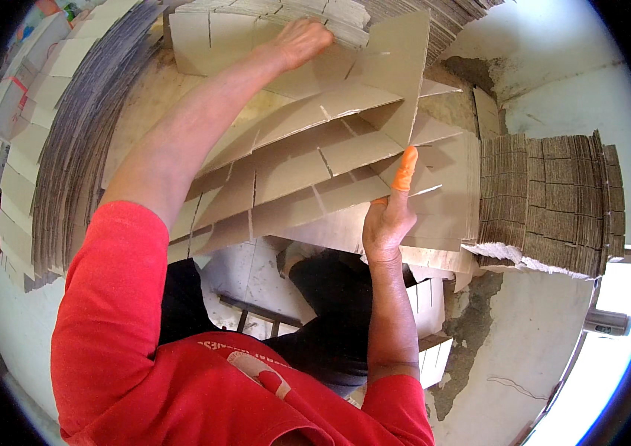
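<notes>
Writing: the red shirt (107, 297) is bearing pale lettering (219, 346) and a pale emblem; the visible cardboard faces are showing slots.

Orientation: the cardboard grid (293, 152) is lying over the table (144, 111), between the left stack (77, 156) and the right stack (553, 201). Its long strips, at least 3, are standing roughly on edge, their long axis running from near left to far right. A cross strip (403, 67) is rising at the grid's right end, its long axis running near to far.

Hands: the left hand (304, 43) is reaching beyond the grid's far side, fingers curling beside the far stack (200, 44); whether it is gripping a sheet, cannot tell. The right hand (388, 223) is sitting at the grid's near right corner, 1 digit in an orange cover (404, 169) pointing up along the cross strip. Its other fingers are mostly hiding beneath; grip, cannot tell.

Beyond the right stack, a pale wall (575, 104) is showing.
</notes>
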`<state>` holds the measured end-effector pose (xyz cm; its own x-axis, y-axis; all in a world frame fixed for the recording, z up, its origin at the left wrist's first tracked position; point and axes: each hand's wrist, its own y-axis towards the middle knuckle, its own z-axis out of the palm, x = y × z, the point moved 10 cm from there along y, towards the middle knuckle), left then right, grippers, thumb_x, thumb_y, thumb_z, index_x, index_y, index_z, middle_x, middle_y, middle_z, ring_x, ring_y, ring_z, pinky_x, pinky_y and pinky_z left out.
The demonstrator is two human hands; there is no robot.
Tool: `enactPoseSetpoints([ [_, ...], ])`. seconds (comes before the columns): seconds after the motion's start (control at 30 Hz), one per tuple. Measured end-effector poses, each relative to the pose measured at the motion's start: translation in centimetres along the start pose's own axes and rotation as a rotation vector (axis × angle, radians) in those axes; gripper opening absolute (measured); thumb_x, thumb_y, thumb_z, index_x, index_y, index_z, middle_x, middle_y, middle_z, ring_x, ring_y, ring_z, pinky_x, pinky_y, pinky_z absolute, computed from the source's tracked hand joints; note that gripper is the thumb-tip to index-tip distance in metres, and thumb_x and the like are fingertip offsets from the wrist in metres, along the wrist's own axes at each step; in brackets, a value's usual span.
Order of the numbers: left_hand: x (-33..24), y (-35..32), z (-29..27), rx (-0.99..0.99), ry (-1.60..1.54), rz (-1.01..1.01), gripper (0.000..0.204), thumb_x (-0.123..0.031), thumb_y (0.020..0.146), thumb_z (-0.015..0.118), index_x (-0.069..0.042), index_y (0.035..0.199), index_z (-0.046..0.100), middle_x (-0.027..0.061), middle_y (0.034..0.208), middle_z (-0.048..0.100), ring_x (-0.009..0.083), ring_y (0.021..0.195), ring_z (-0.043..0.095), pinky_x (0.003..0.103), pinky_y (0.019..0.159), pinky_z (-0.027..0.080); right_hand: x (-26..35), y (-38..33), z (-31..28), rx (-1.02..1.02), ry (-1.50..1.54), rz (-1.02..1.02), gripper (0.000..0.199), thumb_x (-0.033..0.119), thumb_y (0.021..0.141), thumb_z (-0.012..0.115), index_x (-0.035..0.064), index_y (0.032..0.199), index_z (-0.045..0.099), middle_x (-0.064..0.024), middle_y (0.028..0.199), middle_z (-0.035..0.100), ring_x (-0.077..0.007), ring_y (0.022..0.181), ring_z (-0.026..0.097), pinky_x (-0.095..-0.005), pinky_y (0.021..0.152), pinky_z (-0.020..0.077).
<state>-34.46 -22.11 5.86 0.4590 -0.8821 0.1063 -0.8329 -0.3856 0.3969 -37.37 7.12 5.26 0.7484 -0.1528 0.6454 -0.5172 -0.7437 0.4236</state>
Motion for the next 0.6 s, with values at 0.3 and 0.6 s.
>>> enactPoseSetpoints([
  [0.3,-1.9,-1.5,-2.8,-0.238,-0.071,0.175,0.019,-0.003,0.072,0.058,-0.007,0.091,0.059,0.0085,0.081,0.058,0.026,0.086,0.057,0.038,0.079,0.049,-2.2,-0.1,1.3,0.038,0.733,0.333,0.048,0.013,0.098,0.047,0.0084,0.144,0.032,-0.0021,0.146,0.032,-0.0124,0.121,0.041,-0.0289,0.104,0.0329],
  [0.6,-1.0,-0.8,-0.5,0.086,-0.172,-0.008,0.023,-0.003,0.078,0.057,-0.007,0.1,0.051,0.015,0.078,0.061,0.0336,0.078,0.062,0.043,0.066,0.051,-2.7,-0.1,0.5,0.022,0.445,0.285,0.054,0.007,0.094,0.052,0.0139,0.144,0.033,-0.001,0.133,0.046,-0.0119,0.111,0.047,-0.0265,0.093,0.0418],
])
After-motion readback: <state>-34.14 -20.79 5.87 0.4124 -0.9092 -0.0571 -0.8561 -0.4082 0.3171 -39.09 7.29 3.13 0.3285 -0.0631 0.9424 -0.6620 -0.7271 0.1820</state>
